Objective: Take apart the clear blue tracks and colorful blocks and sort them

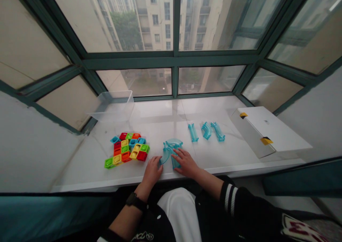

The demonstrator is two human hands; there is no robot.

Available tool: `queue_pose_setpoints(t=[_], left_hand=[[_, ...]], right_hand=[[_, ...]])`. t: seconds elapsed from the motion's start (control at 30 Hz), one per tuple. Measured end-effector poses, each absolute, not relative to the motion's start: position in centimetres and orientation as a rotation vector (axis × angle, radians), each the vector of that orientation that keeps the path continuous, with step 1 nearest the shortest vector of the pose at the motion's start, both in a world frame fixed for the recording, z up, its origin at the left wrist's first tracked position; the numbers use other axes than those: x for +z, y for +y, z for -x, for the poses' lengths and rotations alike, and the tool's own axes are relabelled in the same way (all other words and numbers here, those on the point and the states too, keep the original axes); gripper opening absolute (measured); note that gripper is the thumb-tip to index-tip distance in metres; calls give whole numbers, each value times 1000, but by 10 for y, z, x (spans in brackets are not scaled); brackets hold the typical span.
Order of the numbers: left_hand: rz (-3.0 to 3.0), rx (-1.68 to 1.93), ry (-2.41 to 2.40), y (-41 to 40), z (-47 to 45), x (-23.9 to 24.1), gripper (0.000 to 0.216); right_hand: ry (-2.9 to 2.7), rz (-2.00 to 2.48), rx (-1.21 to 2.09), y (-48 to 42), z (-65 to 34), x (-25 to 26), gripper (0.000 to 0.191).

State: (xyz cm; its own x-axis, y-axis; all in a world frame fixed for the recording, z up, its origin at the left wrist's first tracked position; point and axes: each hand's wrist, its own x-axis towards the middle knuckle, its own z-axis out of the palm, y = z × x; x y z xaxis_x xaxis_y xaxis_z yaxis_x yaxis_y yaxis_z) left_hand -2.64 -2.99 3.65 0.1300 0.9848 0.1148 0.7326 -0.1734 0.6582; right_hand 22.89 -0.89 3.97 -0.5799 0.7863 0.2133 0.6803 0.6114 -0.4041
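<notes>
Several translucent blue toy track pieces lie close together at the front of the white sill. My left hand (154,169) has its thumb and fingers at the near end of a curved track piece (166,156). Across a straight track piece (175,161), my right hand (186,163) has its thumb at the near end and its fingers over the upper part. Behind both hands is another curved piece (175,141), partly overlapped by the others. Just left of my left hand sit coloured square blocks (125,148) in red, yellow, green, orange and blue.
Farther right are a straight track piece (193,132), a curved one (206,130) and another track piece (218,132). A clear plastic bin (113,108) stands at the back left. A white box (272,130) with yellow-black tabs is at right. Windows (175,60) enclose the sill (213,156).
</notes>
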Motion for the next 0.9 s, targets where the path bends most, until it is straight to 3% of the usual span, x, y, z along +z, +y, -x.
queue_pose_setpoints(t=[0.3, 0.5, 0.67, 0.9], left_hand=[[-1807, 713, 1500, -34, 44, 51, 45], [-1335, 583, 1404, -38, 71, 70, 56], [-908, 766, 1304, -45, 87, 81, 66], [-743, 964, 1168, -42, 79, 88, 70]], right_hand=[[-2477, 1205, 373, -7, -228, 38, 76], [-2498, 1187, 360, -8, -228, 41, 71], [-2433, 1139, 371, -11, -229, 45, 69], [-2211, 1007, 379, -11, -230, 70, 47]])
